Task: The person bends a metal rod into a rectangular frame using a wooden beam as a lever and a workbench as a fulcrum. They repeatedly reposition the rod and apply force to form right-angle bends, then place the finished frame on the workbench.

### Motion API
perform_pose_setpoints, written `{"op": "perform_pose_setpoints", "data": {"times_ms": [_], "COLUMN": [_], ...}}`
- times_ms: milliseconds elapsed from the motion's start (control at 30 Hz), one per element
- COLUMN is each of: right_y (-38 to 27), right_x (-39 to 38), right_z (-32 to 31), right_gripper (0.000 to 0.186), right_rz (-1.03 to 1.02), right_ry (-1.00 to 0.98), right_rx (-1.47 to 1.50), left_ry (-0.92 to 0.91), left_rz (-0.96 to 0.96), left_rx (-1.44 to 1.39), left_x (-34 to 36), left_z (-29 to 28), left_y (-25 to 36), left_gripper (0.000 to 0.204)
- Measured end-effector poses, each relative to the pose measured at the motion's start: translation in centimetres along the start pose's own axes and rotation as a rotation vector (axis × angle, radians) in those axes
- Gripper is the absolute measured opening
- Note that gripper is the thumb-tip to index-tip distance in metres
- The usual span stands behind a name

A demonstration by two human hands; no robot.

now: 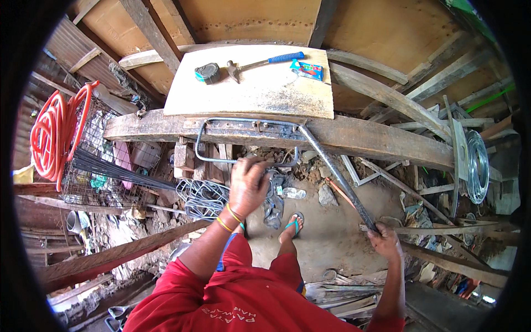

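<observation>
A steel rod (200, 145) bent into a nearly closed rectangle lies against a metal bending plate with pegs (270, 128) on a thick wooden beam (381, 145). My left hand (249, 183) is closed around the near side of this rod; its fingertips are partly hidden. My right hand (385, 243) grips the lower end of a long steel bending bar (333, 160). That bar slants up to the left, and its far end meets the plate at the rod's right corner.
Behind the beam, a plywood board (193, 99) carries a tape measure (207, 73), a blue-handled claw hammer (239, 68) and a small packet (307, 70). Red hose (51, 138) hangs at left, coiled wire (477, 166) at right. Bent steel loops (203, 199) lie left of my left hand.
</observation>
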State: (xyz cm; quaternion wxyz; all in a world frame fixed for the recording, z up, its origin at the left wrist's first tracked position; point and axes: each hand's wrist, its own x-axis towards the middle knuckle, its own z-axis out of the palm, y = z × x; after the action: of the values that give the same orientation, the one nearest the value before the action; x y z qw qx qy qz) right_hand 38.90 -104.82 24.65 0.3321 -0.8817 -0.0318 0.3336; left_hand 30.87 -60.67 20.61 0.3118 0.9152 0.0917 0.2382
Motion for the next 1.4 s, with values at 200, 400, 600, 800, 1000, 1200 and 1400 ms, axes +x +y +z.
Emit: {"op": "perform_pose_setpoints", "data": {"times_ms": [200,400,600,800,1000,1200,1400], "right_y": [1.6,1.1,4.9,4.5,-9.7,-15.4,-14.2], "right_x": [0.7,2.3,3.4,-0.9,-10.5,-12.5,-12.3], "right_z": [-0.5,-3.2,-1.8,1.8,20.0,32.5,25.7], "right_gripper": [0.02,0.018,0.015,0.017,0.019,0.018,0.02], "right_rz": [0.005,0.167,0.173,0.188,0.36,0.125,0.188], "right_ry": [-0.131,-0.608,-0.621,-0.296,0.22,0.244,0.039], "right_rx": [0.038,0.368,0.666,0.67,0.548,0.972,0.942], "left_ry": [-0.405,-0.984,-0.799,-0.694,-0.96,-1.172,-1.13], "left_rz": [-0.308,-0.896,-1.275,-1.385,-1.396,-1.375,-1.334], "left_rx": [-0.616,-1.489,-2.152,-2.129,-1.928,-1.791,-1.738], "left_x": [-2.6,-5.8,-5.6,-6.5,-10.5,-11.5,-11.0], "left_z": [5.9,15.2,21.7,19.9,5.9,-1.1,0.7], "left_y": [7.4,15.5,20.2,19.9,11.6,2.6,5.8], "left_gripper": [0.024,0.062,0.03,0.03,0.029,0.029,0.027]}}
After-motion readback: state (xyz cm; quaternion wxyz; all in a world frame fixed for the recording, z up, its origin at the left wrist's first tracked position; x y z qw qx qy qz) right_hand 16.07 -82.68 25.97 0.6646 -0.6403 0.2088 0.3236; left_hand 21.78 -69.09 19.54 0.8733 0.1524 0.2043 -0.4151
